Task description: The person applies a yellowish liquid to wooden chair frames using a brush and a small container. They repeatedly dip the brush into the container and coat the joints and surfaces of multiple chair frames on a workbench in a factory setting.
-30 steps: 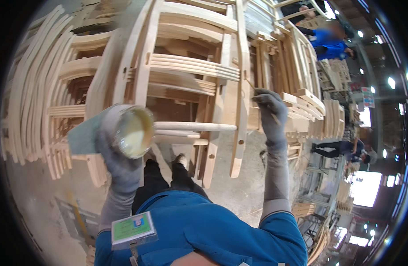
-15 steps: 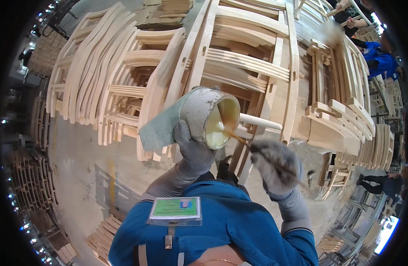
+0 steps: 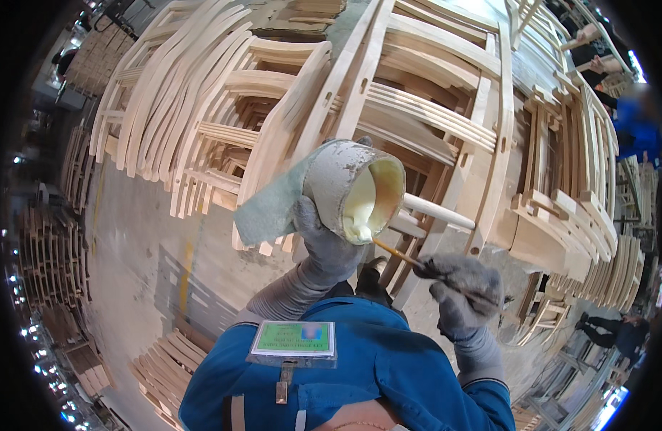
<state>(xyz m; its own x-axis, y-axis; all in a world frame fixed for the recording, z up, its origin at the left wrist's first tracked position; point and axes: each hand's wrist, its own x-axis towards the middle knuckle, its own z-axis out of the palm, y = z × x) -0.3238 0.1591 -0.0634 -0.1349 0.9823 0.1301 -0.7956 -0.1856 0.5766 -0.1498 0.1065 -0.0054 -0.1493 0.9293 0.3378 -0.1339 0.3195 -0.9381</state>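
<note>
My left hand [image 3: 325, 248], in a grey glove, is closed round a tilted, crusted whitish pot [image 3: 329, 179] whose mouth faces right. Thick cream-coloured paste, like glue, [image 3: 361, 212] coats its inner wall and gathers at the lower lip. A pale green flat piece [image 3: 270, 208] juts out left behind the pot; whether it is joined to it I cannot tell. Pinched in my gloved right hand [image 3: 466, 293] is a thin stick [image 3: 397, 252], its far end at the pot's lower rim. Just beyond the pot lies a pale wooden chair frame [image 3: 435, 111] with slats and a round rung.
Stacked curved chair frames [image 3: 180, 93] stand ahead to the left, and more frames [image 3: 564, 223] to the right. A person in blue [image 3: 636, 129] is at the far right; another person [image 3: 618, 330] in dark clothing is lower right. Curved wooden parts [image 3: 169, 363] lie lower left.
The stick has drawn back from inside the pot to its lower rim, my right hand moving slightly right and down. The paste has slid toward the lip. The whole view has shifted a little.
</note>
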